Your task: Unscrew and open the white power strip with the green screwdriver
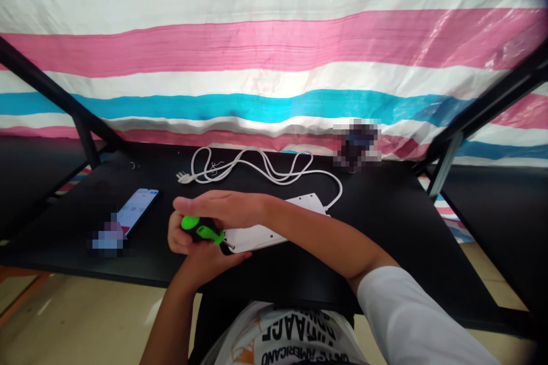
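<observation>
A white power strip [253, 236] lies on the black table with screw holes in its upward face. My right hand [231, 207] reaches across from the right and is closed around a green and black screwdriver [209, 233]. The screwdriver's tip points down at the strip's left end, where the exact contact is hard to see. Below it, my left hand [214, 262] grips that same end, its thumb along the near edge; the other fingers are mostly hidden. A white cord [338, 182] leaves the strip's right end and loops behind it to a plug [185, 178].
On the left of the table [385, 205] lies a phone [139, 210] with its screen lit, partly blurred. A blurred dark object [357, 145] stands at the back right. Black metal bars flank the table, and a striped plastic sheet [257, 45] hangs behind it.
</observation>
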Available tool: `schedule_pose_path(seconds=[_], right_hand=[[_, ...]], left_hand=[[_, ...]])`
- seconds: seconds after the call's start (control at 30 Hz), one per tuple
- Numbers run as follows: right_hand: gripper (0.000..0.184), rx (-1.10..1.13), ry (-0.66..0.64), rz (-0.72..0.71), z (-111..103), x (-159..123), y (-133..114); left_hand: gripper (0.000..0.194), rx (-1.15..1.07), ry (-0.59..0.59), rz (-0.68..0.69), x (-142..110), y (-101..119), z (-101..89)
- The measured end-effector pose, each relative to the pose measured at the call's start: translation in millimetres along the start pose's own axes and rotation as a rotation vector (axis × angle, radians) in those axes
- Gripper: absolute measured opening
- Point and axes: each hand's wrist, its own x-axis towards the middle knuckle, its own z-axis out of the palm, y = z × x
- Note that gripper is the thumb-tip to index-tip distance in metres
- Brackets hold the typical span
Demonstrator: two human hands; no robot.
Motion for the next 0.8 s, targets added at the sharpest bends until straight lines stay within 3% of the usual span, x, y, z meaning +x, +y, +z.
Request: schedule_pose_path(seconds=[0.1,0.2,0.3,0.43,0.63,0.8], right_hand=[[0.054,0.064,0.092,-0.002,1.1,0.7,5.3],[0.045,0.062,0.167,-0.054,-0.3,-0.2,13.6],[0.042,0.029,0.106,-0.05,-1.2,-1.6,8.9],[0.046,0.0,-0.023,0.046,3.4,-0.6,-9.6],[0.043,0.067,0.189,0.015,12.3,0.0,-2.3],[0.033,0.036,0.188,0.016,11.4,-1.3,-7.9]], left_hand=[[0.085,0.017,-0.064,0.049,1.5,-2.5,0.6],[0.075,0.053,-0.049,0.069,1.2,-5.0,0.9],[0.071,0.121,-0.043,0.029,-0.9,-7.3,1.4],[0.075,0.163,-0.078,-0.015,-1.5,-8.5,2.5],[0.094,0.109,-0.071,0.035,-0.3,-8.2,4.0],[0.094,0.05,-0.058,0.067,-0.8,-9.1,3.3]])
